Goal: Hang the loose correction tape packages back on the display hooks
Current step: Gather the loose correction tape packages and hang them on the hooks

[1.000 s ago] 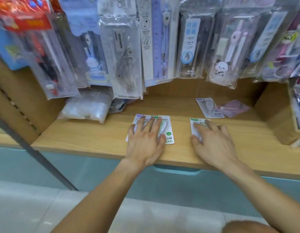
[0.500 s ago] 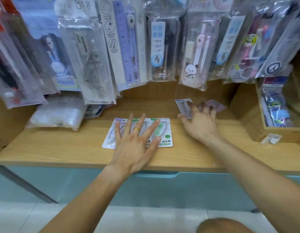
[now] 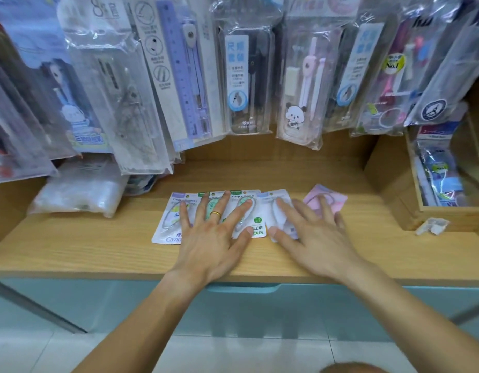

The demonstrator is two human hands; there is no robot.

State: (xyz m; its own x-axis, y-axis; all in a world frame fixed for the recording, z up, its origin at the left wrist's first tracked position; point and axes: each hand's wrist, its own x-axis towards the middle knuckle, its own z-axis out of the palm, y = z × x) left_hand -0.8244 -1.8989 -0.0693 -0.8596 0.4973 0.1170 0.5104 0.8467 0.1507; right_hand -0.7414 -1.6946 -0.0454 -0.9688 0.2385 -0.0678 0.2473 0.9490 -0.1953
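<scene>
Along the back of the display, rows of hanging stationery packs (image 3: 243, 76) (compasses, rulers, a panda-printed set) fill the upper field and hide whatever hooks carry them; no free hook can be made out. Below them runs the wooden shelf (image 3: 85, 246), with a wooden side bin (image 3: 394, 189) at right and a heap of clear plastic bags (image 3: 79, 195) at left. Left hand (image 3: 214, 238): fingers straight and spread, pressing flat on a fanned row of three correction tape packages (image 3: 168, 222) that overlap one another at mid-shelf; nothing is gripped. Right hand (image 3: 311, 238): likewise flat and spread, fingertips resting on a fourth, lavender-headed package (image 3: 276, 196) just beside the row, and on the near edge of a pink package (image 3: 335, 196) behind it; again no grasp. A gold ring (image 3: 215, 213) marks the left hand. A crumpled white scrap (image 3: 432, 225) lies by the bin.

Progress, as judged: all visible loose packages lie on the shelf and none is lifted, so hanging appears not to have begun. The present step reads as gathering the cards into one group. Remaining work: pick them up, find the proper hook among the hanging stock, and thread each card's hole onto it.
</scene>
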